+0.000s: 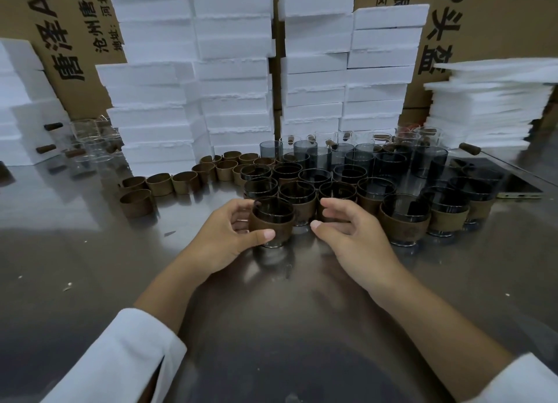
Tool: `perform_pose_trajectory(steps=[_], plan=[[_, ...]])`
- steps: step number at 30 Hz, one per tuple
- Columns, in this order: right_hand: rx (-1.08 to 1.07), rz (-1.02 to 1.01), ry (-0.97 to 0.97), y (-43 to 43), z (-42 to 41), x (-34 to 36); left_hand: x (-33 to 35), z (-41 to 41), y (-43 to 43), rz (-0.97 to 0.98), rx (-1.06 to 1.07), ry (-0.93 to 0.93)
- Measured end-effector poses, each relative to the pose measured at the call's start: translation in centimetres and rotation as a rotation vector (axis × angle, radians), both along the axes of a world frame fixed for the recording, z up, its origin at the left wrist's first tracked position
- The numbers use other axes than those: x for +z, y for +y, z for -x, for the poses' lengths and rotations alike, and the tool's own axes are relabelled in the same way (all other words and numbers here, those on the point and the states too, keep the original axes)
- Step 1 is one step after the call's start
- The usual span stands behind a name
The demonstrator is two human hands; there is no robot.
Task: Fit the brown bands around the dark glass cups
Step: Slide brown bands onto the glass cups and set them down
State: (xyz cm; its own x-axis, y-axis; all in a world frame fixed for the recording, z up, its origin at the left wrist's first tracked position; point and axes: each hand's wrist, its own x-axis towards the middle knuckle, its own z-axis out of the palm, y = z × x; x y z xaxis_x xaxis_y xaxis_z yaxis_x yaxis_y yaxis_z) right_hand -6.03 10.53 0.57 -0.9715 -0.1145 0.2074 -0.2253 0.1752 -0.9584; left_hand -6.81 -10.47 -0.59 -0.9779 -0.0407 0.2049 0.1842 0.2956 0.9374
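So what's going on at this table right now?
A person is fitting brown bands onto dark glass cups on a steel table. The left hand grips a cup that already wears its band. The right hand hovers just beside it, holding nothing. More banded cups crowd behind and to the right, bare dark cups stand further back, and loose bands wait on the left.
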Motion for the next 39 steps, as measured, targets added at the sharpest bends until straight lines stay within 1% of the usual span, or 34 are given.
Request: perform_pose_trajectory(steps=[3, 7, 12, 18, 23, 26, 28, 30, 33, 35, 37, 39], plan=[[0.011, -0.009, 0.002, -0.1, -0.1, 0.0, -0.3, 0.3, -0.6, 0.043, 0.126, -0.01], [0.014, -0.005, -0.002, -0.1, -0.1, -0.1, -0.5, 0.4, -0.2, 0.191, 0.234, 0.021], [0.013, 0.008, -0.015, -0.2, -0.1, -0.2, -0.7, 0.6, 1.2, 0.225, 0.329, 0.054], [0.022, 0.003, -0.028, -0.4, -0.3, -0.1, -0.7, 0.5, 2.4, 0.193, 0.37, 0.075], [0.049, 0.043, -0.017, -0.6, -0.5, -0.1, -0.6, 1.0, 3.2, 0.179, 0.404, 0.114], [0.03, 0.055, 0.021, -0.7, 0.3, 0.7, -0.7, 1.7, 3.6, 0.172, 0.395, 0.124], [0.005, 0.054, 0.075, -0.4, 1.5, 1.9, -0.7, 2.0, 4.0, 0.133, 0.363, 0.108], [-0.023, 0.015, 0.13, 0.1, 3.2, 3.5, -0.8, 2.2, 4.3, 0.109, 0.331, 0.1], [-0.084, -0.062, 0.188, 1.4, 6.9, 6.0, -0.8, 2.0, 4.2, 0.124, 0.354, 0.182], [-0.127, -0.132, 0.19, 2.4, 9.7, 7.2, -0.9, 2.0, 4.1, 0.12, 0.371, 0.234], [-0.176, -0.241, 0.191, 3.5, 12.5, 7.7, -1.0, 2.0, 3.9, 0.104, 0.364, 0.26], [-0.233, -0.412, 0.2, 4.9, 14.9, 7.3, -1.1, 2.2, 4.0, 0.093, 0.347, 0.273]])
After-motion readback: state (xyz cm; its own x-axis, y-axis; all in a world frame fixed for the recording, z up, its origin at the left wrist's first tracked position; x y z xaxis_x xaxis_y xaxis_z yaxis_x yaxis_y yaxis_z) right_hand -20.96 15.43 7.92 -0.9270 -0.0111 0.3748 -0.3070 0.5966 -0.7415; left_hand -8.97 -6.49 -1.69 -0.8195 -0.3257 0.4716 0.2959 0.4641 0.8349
